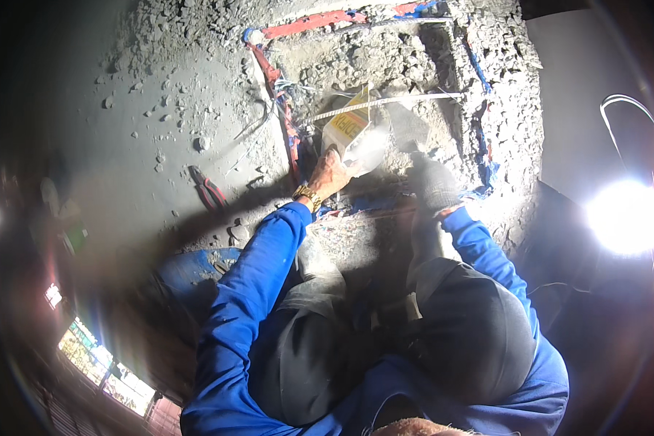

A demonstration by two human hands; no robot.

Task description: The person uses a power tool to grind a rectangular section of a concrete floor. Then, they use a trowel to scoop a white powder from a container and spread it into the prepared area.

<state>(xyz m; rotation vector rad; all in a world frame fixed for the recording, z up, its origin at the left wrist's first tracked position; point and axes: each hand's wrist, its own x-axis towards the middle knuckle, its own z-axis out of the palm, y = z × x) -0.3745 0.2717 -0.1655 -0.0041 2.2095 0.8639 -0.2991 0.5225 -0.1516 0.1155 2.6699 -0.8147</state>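
My bare left hand (329, 174), with a gold watch at the wrist, is closed on the near end of a white container with a yellow label (347, 125). The container lies tilted in a rubble-lined recess, its near right part washed out by glare. My right hand (432, 183), in a grey glove, is closed on a trowel; its handle is hidden in the glove. The trowel's flat grey blade (407, 127) points away from me, just right of the container. A ribbed steel bar (414, 97) crosses the recess over the container.
Red-handled pliers (209, 190) lie on the grey slab (218, 109) left of the recess, among concrete crumbs. Red and blue strips (309, 24) edge the recess. Thin wires stick out at its left side. A bright lamp (628, 216) glares at the right.
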